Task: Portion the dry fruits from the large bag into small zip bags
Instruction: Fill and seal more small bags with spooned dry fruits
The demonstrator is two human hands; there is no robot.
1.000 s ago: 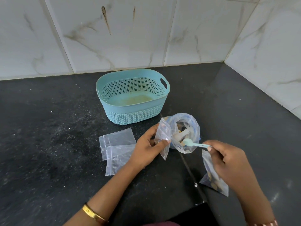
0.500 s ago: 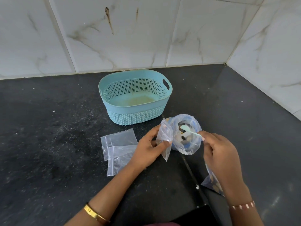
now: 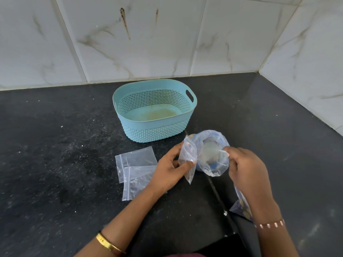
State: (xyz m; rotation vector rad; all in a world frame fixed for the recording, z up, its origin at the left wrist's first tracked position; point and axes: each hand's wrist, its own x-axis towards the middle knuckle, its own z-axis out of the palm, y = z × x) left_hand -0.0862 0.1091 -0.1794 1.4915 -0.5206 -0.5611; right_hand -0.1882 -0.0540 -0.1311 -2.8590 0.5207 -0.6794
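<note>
Clear small zip bag (image 3: 187, 157) pinched by the left hand (image 3: 169, 170); right hand (image 3: 246, 168), at 3 o'clock, grips a spoon handle (image 3: 222, 150) (bowl blurred) inside the large bag (image 3: 213, 153).

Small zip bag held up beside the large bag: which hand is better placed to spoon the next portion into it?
The right hand. It pinches the spoon handle at the large bag, while the left hand grips the small zip bag right beside it.
</note>
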